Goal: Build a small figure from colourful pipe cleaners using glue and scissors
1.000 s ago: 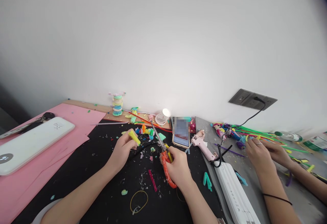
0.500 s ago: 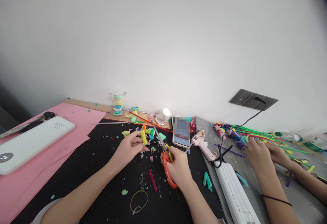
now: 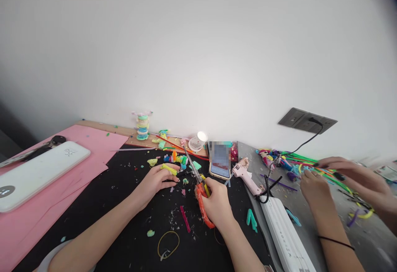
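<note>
My right hand (image 3: 217, 205) grips the orange handles of a pair of scissors (image 3: 200, 185), blades pointing away towards the wall over the black mat (image 3: 124, 206). My left hand (image 3: 155, 181) rests low on the mat, its fingers closed on a short yellow fuzzy piece (image 3: 169, 168) that lies nearly flat. Small bright pipe-cleaner scraps (image 3: 180, 160) lie scattered just beyond both hands.
A phone (image 3: 220, 160) and a pink glue gun (image 3: 246, 175) lie right of the scissors, a white power strip (image 3: 285, 235) nearer. A second person's hands (image 3: 316, 185) work among pipe cleaners (image 3: 310, 162) at right. Pink paper (image 3: 46, 206) and a white case (image 3: 37, 172) are left.
My left hand lowered the yellow piece from upright to nearly flat on the mat. The other person's far hand moved up and right over the pipe cleaners. My right hand stayed still.
</note>
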Demonstrator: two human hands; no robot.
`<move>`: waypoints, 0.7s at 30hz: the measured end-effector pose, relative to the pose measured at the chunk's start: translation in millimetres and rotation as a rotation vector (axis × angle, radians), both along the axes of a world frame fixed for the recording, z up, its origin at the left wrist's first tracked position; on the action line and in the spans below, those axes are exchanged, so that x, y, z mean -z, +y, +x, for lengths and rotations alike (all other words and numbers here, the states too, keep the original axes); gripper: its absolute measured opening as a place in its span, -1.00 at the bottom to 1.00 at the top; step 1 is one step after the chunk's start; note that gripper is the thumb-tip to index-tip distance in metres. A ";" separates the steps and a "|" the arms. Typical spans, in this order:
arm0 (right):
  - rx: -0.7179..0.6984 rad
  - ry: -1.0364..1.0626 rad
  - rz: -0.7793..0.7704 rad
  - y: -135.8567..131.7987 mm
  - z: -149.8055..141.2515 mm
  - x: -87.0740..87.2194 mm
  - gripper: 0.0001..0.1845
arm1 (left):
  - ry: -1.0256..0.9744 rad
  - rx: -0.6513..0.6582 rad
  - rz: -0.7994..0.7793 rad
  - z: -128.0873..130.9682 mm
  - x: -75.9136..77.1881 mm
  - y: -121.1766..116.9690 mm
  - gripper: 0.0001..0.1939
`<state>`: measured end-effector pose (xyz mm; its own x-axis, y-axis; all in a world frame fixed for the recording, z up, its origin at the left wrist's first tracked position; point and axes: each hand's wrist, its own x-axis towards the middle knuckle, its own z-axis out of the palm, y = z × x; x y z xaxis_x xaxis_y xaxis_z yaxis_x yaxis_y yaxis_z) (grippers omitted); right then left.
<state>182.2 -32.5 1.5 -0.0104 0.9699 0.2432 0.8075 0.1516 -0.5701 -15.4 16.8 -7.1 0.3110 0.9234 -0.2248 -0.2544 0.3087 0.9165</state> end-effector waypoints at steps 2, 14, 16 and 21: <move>0.002 -0.002 0.001 0.1 0.3 0.1 -0.72 | 0.006 -0.002 0.006 0.9 -0.5 -0.1 -0.76; -0.013 -0.039 -0.049 -0.6 0.6 0.5 -0.71 | 0.446 0.012 0.377 1.1 -3.1 -0.9 -0.64; -0.007 -0.049 -0.064 -1.1 0.1 -0.7 -0.69 | 0.448 0.013 0.387 1.4 -3.1 -1.3 -0.59; 0.005 -0.076 -0.071 -2.0 -2.0 -4.3 -0.68 | 0.479 0.039 0.405 3.1 -2.1 -2.1 -0.54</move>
